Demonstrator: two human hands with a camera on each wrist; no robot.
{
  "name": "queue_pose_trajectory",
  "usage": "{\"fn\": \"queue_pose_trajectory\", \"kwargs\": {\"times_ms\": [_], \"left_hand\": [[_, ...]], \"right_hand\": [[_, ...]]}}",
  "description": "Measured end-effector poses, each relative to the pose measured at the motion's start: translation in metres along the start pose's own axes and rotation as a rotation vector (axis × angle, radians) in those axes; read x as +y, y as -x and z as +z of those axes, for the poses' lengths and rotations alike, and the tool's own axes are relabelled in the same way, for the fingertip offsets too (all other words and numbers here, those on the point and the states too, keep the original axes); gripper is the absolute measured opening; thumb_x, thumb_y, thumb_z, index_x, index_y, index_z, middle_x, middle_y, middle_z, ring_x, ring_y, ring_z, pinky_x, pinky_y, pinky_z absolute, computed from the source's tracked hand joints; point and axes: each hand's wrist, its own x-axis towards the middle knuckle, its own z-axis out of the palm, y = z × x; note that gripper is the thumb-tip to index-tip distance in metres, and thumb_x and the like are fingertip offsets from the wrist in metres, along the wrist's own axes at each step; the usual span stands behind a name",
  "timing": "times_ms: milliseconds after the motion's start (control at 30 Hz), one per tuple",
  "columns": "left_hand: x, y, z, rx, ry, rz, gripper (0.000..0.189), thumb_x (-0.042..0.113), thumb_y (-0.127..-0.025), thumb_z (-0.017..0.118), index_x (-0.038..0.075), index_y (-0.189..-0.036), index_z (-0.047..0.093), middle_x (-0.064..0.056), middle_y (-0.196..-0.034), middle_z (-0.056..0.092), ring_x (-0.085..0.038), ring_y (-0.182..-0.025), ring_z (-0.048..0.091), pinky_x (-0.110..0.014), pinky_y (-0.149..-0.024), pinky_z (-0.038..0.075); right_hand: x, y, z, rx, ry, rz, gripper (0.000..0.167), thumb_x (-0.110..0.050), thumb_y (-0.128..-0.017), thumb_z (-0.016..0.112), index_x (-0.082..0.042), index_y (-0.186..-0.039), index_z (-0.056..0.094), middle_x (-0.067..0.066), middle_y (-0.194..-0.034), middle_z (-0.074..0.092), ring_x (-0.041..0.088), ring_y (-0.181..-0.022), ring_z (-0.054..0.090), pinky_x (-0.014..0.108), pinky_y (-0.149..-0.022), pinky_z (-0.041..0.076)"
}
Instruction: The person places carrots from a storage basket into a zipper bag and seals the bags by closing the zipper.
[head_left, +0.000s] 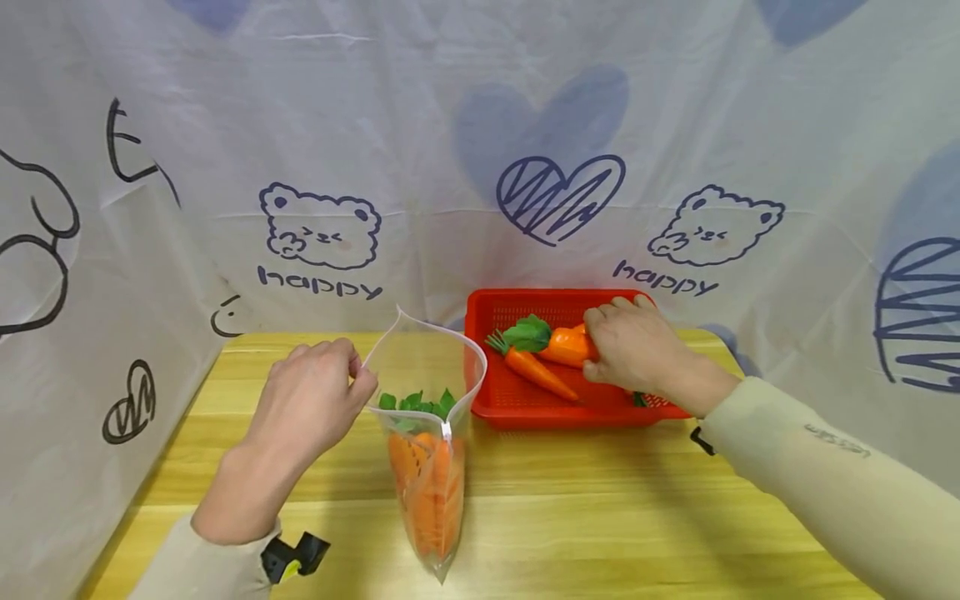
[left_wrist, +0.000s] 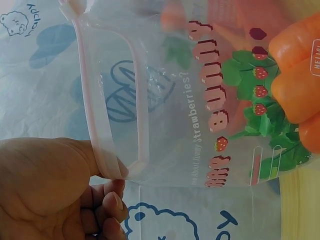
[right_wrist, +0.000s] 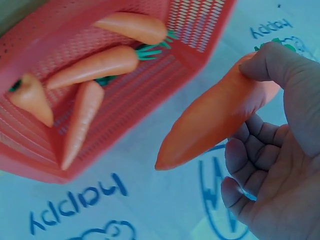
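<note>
My left hand [head_left: 311, 400] pinches the upper left edge of a clear zip bag [head_left: 484, 367], whose mouth stands wide apart. Inside the upright bag are orange carrots [head_left: 427, 492] with green leaves; the left wrist view shows strawberry prints on the bag [left_wrist: 170, 125]. My right hand [head_left: 637, 346] is over the right side of a red basket [head_left: 555, 422]. A plump carrot [right_wrist: 210, 127] is held between its thumb and fingers in the right wrist view, the pointed end free. In the basket lie a slim carrot [head_left: 540, 372] and a thicker one [head_left: 567, 347], partly hidden by the hand.
Basket and bag stand on a yellow wood-grain table [head_left: 570, 517], the bag left of the basket. A white cloth [head_left: 435, 150] with bear and heart drawings hangs behind and beside the table. A white slider [head_left: 447, 431] sits on the bag's front rim.
</note>
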Motion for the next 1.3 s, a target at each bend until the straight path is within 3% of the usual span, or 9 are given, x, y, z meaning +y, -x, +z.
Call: {"fn": "queue_pose_trajectory", "kwargs": {"times_ms": [267,467,633,833,1100,1300], "left_hand": [[0.004,0.0,-0.002,-0.014,-0.013,-0.01,0.015,0.017,-0.093,0.058,0.011,-0.079,0.06,-0.001,-0.069,0.055,-0.027,-0.069,0.051,-0.044,-0.066,0.041],[0.008,-0.001,0.0,0.006,-0.018,-0.007,0.015,0.015,-0.092,0.057,0.011,-0.078,0.059,-0.001,-0.069,0.055,-0.027,-0.069,0.05,-0.042,-0.064,0.04],[0.01,-0.002,0.001,0.014,-0.016,-0.006,0.014,0.014,-0.091,0.056,0.011,-0.078,0.06,-0.001,-0.069,0.056,-0.028,-0.068,0.05,-0.042,-0.066,0.04],[0.011,0.0,0.003,0.059,-0.054,0.026,0.016,0.013,-0.09,0.056,0.011,-0.074,0.056,-0.003,-0.067,0.053,-0.028,-0.066,0.047,-0.041,-0.063,0.038],[0.013,0.003,0.007,0.219,-0.132,0.154,0.025,0.006,-0.084,0.056,0.011,-0.065,0.041,-0.003,-0.06,0.038,-0.027,-0.058,0.037,-0.036,-0.057,0.027],[0.018,0.002,0.007,0.205,-0.105,0.161,0.024,0.006,-0.085,0.056,0.011,-0.066,0.042,-0.003,-0.061,0.038,-0.027,-0.059,0.038,-0.036,-0.059,0.027]], "right_hand": [[-0.013,-0.003,-0.056,-0.013,-0.071,-0.025,0.037,-0.038,-0.084,0.077,-0.006,-0.095,0.062,0.005,-0.083,0.062,0.03,-0.086,0.057,0.046,-0.081,0.043],[-0.028,-0.01,-0.094,-0.016,-0.16,-0.026,0.034,-0.039,-0.084,0.075,-0.01,-0.09,0.06,0.003,-0.08,0.059,0.027,-0.078,0.056,0.043,-0.075,0.042],[-0.048,-0.02,-0.116,-0.08,-0.19,-0.038,0.031,-0.041,-0.085,0.074,-0.013,-0.085,0.058,0.001,-0.073,0.053,0.025,-0.072,0.054,0.038,-0.069,0.039],[-0.071,-0.033,-0.13,-0.178,-0.202,-0.089,0.027,-0.038,-0.083,0.072,-0.016,-0.08,0.057,-0.002,-0.067,0.045,0.022,-0.065,0.05,0.035,-0.06,0.033],[-0.098,-0.057,-0.134,-0.413,-0.283,-0.092,0.029,-0.039,-0.087,0.068,-0.019,-0.071,0.054,-0.005,-0.062,0.043,0.017,-0.06,0.048,0.031,-0.059,0.034],[-0.119,-0.085,-0.127,-0.547,-0.327,-0.05,0.033,-0.042,-0.089,0.069,-0.018,-0.074,0.054,-0.003,-0.068,0.049,0.018,-0.065,0.054,0.03,-0.061,0.04]]}}
